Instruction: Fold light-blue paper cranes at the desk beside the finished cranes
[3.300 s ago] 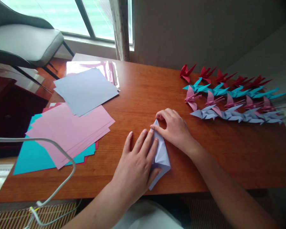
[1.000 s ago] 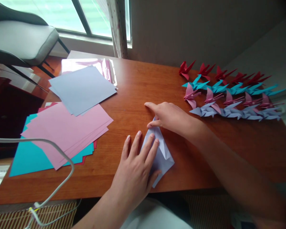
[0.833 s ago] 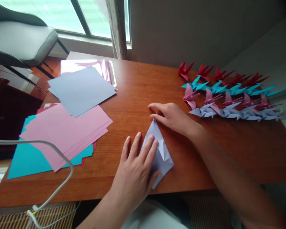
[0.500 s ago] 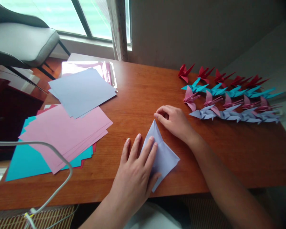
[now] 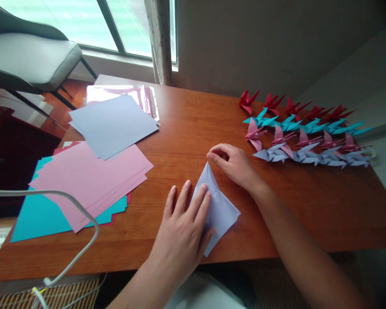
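Note:
A pale lavender sheet of origami paper (image 5: 221, 210), folded to a kite-like shape with a narrow point at the far end, lies on the table near its front edge. My left hand (image 5: 183, 227) rests flat over its left side, fingers spread, pressing it down. Just beyond the paper's tip is my right hand (image 5: 233, 165), its thumb and forefinger pinched together. Nothing shows between those fingertips. Part of the paper is hidden under my left hand.
Rows of folded paper cranes (image 5: 304, 124) in red, turquoise, pink and lavender stand at the right of the wooden table (image 5: 186, 124). Left lie lavender sheets (image 5: 116, 124), pink sheets (image 5: 93, 180) and turquoise sheets (image 5: 41, 219). A white cable (image 5: 83, 210) crosses the left front.
Both hands and the folded paper hold almost the same positions. The view has shifted very slightly.

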A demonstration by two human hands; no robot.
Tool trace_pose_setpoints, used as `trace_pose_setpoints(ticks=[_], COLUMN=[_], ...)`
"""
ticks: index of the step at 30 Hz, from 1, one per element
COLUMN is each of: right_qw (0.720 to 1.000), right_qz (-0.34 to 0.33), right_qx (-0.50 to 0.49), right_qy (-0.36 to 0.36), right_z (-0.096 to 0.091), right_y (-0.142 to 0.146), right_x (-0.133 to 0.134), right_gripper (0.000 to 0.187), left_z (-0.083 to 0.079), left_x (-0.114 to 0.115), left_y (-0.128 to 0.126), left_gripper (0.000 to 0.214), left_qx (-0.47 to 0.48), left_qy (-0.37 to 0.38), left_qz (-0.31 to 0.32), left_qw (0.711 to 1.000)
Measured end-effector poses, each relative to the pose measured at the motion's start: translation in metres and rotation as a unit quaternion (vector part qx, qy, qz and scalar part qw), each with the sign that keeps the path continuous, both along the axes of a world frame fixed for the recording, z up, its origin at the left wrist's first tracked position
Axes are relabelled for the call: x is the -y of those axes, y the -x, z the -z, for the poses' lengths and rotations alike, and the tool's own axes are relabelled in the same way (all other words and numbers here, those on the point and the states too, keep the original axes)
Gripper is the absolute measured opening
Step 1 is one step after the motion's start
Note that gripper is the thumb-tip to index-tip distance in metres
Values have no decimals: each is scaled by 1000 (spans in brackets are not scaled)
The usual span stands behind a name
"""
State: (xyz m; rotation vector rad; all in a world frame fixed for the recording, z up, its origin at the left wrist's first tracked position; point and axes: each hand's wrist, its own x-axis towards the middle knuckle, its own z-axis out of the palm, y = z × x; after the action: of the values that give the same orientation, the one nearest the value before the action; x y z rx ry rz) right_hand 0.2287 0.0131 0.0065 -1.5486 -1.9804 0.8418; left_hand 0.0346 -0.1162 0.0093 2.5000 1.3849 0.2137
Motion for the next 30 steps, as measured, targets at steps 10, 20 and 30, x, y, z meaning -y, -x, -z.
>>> trace_pose_setpoints(ticks=[10, 20, 30], right_qw=[981, 986, 984], right_qz=[-24, 96, 86], right_qx=[189, 133, 151], right_qy=[35, 29, 45], right_z=[-35, -7, -5], right_y=[-7, -20, -26], right_x=[73, 92, 108], right_gripper=[41, 39, 56], left_z=[1, 8, -9], left_x=[-7, -25, -45], left_y=[8, 33, 33], left_gripper=[51, 38, 25], left_qx=[71, 134, 407], left_qy=[-64, -78, 189], left_qz=[-18, -215, -269], left_qw=[995, 964, 852])
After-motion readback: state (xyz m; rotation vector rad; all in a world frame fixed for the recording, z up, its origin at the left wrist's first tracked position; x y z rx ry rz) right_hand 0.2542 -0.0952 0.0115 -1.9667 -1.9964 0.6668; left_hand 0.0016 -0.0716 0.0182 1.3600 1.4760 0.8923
